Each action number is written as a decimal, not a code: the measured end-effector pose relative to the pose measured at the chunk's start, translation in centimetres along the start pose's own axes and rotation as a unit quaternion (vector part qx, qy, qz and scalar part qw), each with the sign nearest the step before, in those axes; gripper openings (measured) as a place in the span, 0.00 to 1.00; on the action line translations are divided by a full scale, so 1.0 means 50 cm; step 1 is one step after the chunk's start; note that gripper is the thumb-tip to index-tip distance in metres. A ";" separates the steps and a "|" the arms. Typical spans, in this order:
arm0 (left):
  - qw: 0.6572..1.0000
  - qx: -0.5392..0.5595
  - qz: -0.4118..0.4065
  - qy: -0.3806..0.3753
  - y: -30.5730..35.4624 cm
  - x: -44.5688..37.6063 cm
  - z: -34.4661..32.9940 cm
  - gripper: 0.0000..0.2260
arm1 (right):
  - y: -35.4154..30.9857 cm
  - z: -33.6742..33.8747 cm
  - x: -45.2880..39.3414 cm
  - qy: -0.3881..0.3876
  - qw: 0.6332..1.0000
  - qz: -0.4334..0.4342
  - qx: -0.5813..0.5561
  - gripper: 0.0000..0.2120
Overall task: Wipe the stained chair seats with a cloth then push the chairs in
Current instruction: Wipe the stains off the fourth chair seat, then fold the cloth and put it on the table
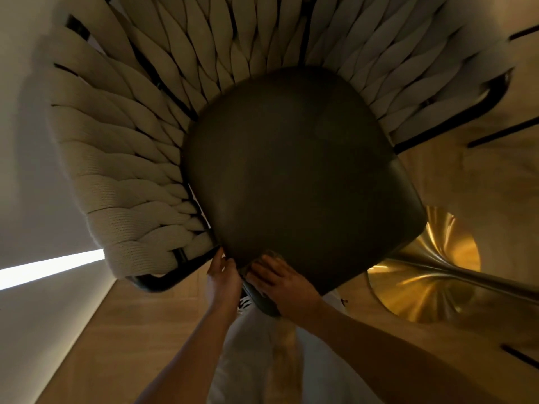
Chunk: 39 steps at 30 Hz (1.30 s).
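1. Dim and motion-blurred; stains on dark rounded leather seat not discernible.
2. Cloth: only a brownish fold visible at seat's 6 o'clock edge, mostly hidden under right hand.
3. Right hand flat, fingers spread, pressing cloth onto seat corner.
4. Left hand beside it at 9 o'clock, at seat rim; grip cannot be told.
5. Cream braided-rope backrest cut off at top.
6. Brass pedestal base at 3 o'clock, partly hidden.
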<state>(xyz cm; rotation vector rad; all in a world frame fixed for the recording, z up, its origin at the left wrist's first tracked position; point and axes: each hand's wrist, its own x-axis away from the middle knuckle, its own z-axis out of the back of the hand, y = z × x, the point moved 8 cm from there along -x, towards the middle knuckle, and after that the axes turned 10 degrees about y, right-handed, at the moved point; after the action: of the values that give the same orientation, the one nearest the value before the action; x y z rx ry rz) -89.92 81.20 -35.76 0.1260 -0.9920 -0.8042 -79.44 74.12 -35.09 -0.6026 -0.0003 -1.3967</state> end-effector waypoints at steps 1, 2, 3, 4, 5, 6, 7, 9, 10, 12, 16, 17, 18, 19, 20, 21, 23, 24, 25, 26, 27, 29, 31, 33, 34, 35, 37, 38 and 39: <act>1.000 -0.011 -0.004 -0.014 0.006 0.003 0.001 0.20 | -0.006 -0.008 0.021 -0.025 1.000 0.003 -0.008 0.30; 0.999 -0.021 -0.008 -0.031 0.010 0.009 0.002 0.21 | -0.012 -0.016 0.041 -0.052 0.999 0.001 -0.006 0.34; 0.998 -0.033 -0.012 -0.051 0.015 0.016 0.003 0.21 | -0.018 -0.015 0.057 -0.060 0.998 -0.001 -0.004 0.34; 0.996 -0.047 -0.015 -0.072 0.017 0.026 0.004 0.20 | -0.024 -0.008 0.069 -0.040 0.999 -0.002 -0.008 0.28; 0.994 -0.056 -0.019 -0.093 0.018 0.036 0.005 0.20 | -0.028 -0.002 0.079 -0.025 1.000 -0.013 -0.002 0.22; 0.991 -0.064 -0.023 -0.115 0.019 0.047 0.008 0.19 | -0.029 0.002 0.089 -0.041 0.998 -0.038 -0.005 0.20; 0.987 -0.073 -0.029 -0.138 0.018 0.060 0.011 0.18 | -0.029 0.004 0.095 -0.040 0.997 -0.064 -0.015 0.21; 0.981 -0.090 -0.044 -0.168 0.020 0.087 0.023 0.16 | -0.035 0.024 0.108 -0.015 0.987 -0.127 -0.100 0.22; 0.978 -0.100 -0.048 -0.178 0.021 0.100 0.031 0.16 | -0.038 0.041 0.115 -0.009 0.979 -0.160 -0.125 0.22; 0.973 -0.118 -0.045 -0.192 0.020 0.123 0.046 0.19 | -0.027 0.074 0.145 0.023 0.936 -0.288 -0.202 0.20; 0.959 -0.162 -0.083 -0.217 0.036 0.174 0.063 0.18 | -0.026 0.093 0.225 0.097 0.771 -0.487 -0.398 0.21; 0.955 -0.168 -0.100 -0.221 0.043 0.188 0.064 0.18 | -0.028 0.106 0.243 0.129 0.728 -0.515 -0.433 0.19; 0.951 -0.173 -0.118 -0.227 0.053 0.205 0.065 0.18 | -0.026 0.118 0.261 0.168 0.690 -0.530 -0.464 0.18; 0.946 -0.174 -0.139 -0.237 0.063 0.223 0.064 0.18 | -0.028 0.125 0.273 0.190 0.656 -0.545 -0.487 0.16; 0.939 -0.174 -0.159 -0.250 0.074 0.244 0.062 0.18 | -0.035 0.136 0.288 0.199 0.623 -0.548 -0.521 0.15; 0.931 -0.172 -0.179 -0.266 0.082 0.264 0.057 0.18 | -0.047 0.146 0.298 0.198 0.602 -0.546 -0.548 0.14; 0.913 -0.170 -0.216 -0.300 0.097 0.315 0.050 0.18 | -0.067 0.163 0.322 0.205 0.559 -0.547 -0.589 0.14; 0.906 -0.167 -0.229 -0.315 0.102 0.343 0.049 0.19 | -0.076 0.176 0.337 0.224 0.535 -0.542 -0.608 0.15; 0.900 -0.163 -0.239 -0.327 0.104 0.369 0.047 0.19 | -0.085 0.188 0.349 0.246 0.510 -0.533 -0.628 0.15; 0.894 -0.158 -0.249 -0.337 0.106 0.395 0.046 0.20 | -0.094 0.198 0.363 0.262 0.485 -0.523 -0.651 0.14; 0.887 -0.155 -0.261 -0.348 0.106 0.424 0.043 0.19 | -0.103 0.210 0.378 0.272 0.464 -0.510 -0.671 0.12; 0.870 -0.151 -0.285 -0.373 0.106 0.484 0.039 0.18 | -0.124 0.241 0.417 0.294 0.418 -0.477 -0.715 0.09; 0.861 -0.145 -0.296 -0.388 0.109 0.537 0.036 0.18 | -0.138 0.265 0.459 0.319 0.375 -0.442 -0.750 0.10; 0.846 -0.155 -0.316 -0.402 0.116 0.584 0.034 0.20 | -0.147 0.281 0.501 0.347 0.337 -0.428 -0.764 0.11; 0.832 -0.164 -0.336 -0.410 0.121 0.613 0.032 0.21 | -0.147 0.286 0.528 0.362 0.318 -0.430 -0.763 0.11; 0.817 -0.177 -0.357 -0.417 0.124 0.640 0.029 0.22 | -0.146 0.291 0.552 0.375 0.308 -0.434 -0.759 0.12; 0.790 -0.201 -0.391 -0.427 0.126 0.688 0.020 0.26 | -0.141 0.302 0.594 0.391 0.312 -0.441 -0.745 0.12; 0.777 -0.208 -0.410 -0.431 0.127 0.711 0.017 0.27 | -0.141 0.309 0.614 0.395 0.320 -0.448 -0.736 0.11; 0.761 -0.213 -0.432 -0.435 0.127 0.734 0.016 0.28 | -0.144 0.316 0.634 0.401 0.324 -0.455 -0.726 0.10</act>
<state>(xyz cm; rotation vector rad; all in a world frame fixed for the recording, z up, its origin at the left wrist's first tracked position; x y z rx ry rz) -76.43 61.88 -6.91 -0.2427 -1.6131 -2.0477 -74.28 50.95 -7.82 -1.3584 2.3601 -2.4297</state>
